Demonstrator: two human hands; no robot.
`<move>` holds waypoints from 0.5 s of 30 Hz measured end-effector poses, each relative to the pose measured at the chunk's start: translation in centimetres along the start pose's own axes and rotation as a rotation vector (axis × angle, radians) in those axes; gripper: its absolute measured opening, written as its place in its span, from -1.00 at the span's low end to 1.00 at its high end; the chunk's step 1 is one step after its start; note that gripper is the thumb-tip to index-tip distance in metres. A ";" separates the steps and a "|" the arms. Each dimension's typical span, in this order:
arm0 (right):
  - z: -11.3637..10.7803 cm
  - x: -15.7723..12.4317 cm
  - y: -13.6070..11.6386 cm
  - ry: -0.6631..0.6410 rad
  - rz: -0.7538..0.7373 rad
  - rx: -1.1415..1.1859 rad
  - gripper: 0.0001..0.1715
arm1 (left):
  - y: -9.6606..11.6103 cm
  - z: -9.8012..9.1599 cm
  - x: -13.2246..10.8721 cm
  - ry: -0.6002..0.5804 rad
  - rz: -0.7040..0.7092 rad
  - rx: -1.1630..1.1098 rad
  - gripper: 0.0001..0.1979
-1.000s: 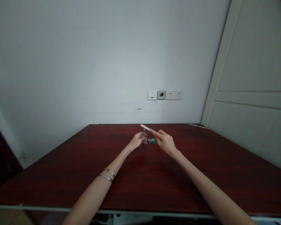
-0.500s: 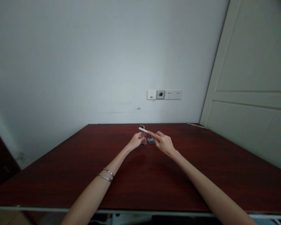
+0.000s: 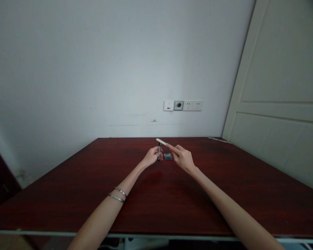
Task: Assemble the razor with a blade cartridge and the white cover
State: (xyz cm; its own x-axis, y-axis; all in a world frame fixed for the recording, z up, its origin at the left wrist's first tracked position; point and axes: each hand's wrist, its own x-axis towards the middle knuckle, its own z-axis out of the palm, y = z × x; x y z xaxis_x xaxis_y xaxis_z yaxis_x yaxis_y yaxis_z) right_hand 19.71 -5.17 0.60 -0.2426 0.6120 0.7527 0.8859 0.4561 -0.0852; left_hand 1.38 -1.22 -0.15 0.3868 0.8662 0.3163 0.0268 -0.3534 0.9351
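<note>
My left hand (image 3: 151,156) is closed round the dark handle of a razor (image 3: 159,152), held upright with its head at the top. In my right hand (image 3: 182,158) is a slim white stick (image 3: 161,141), pinched at one end with the forefinger stretched along it. The stick's far end lies across the razor's head and hides most of it; whether the two touch I cannot tell. On the table between the hands rests a small clear case (image 3: 168,156) with something green inside, close to my right fingers.
Both hands are over a dark red wooden table (image 3: 156,201). Behind it is a white wall with a row of sockets (image 3: 188,105). A pale panelled door (image 3: 281,114) stands along the right side. A thin light strip (image 3: 219,140) lies at the far right edge.
The white stick has moved slightly up and away, from across the razor just below its head to over the head. My left hand has stayed nearly still.
</note>
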 end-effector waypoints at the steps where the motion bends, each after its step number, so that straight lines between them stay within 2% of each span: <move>1: 0.0 0.0 0.0 -0.016 -0.018 -0.005 -0.52 | 0.0 0.0 0.0 0.005 0.010 0.008 -0.90; 6: -0.2 0.0 -0.1 0.042 0.039 -0.006 -0.51 | -0.4 -0.3 0.1 0.022 0.052 0.051 -0.90; 11: -0.6 0.1 0.2 0.014 0.012 -0.002 -0.53 | -0.9 -0.9 0.2 0.025 0.067 0.085 -0.89; 15: -0.9 0.2 0.5 0.051 0.024 0.053 -0.55 | -1.0 -1.2 0.3 0.106 0.054 0.106 -0.92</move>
State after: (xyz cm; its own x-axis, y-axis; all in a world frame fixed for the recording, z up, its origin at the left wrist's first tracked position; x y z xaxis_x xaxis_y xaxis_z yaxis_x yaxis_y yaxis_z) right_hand 20.52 -5.40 1.31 -0.2002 0.5901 0.7821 0.8687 0.4761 -0.1369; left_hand 0.37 -0.24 -0.81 0.2911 0.8753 0.3861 0.1079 -0.4310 0.8959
